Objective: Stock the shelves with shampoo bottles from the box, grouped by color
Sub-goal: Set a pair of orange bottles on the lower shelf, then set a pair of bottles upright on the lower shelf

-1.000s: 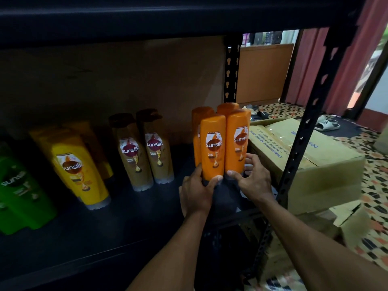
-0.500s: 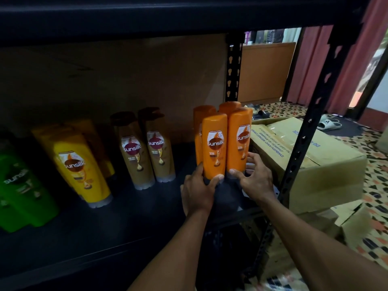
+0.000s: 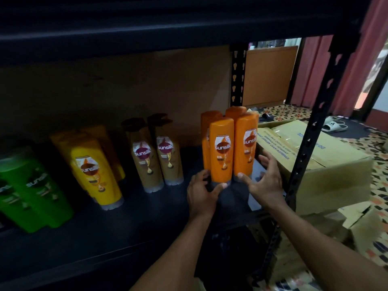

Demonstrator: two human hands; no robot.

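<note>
Orange bottles (image 3: 222, 150) crowd the right end of the shelf (image 3: 105, 227); your left hand (image 3: 201, 194) and right hand (image 3: 266, 181) grip their bases.

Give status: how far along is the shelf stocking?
Done: green bottles, yellow bottles and beige bottles stand grouped on the shelf. In hand: left hand and right hand grip the orange bottles at its right end. Left: unclear; the box to the right hides its contents.
</note>
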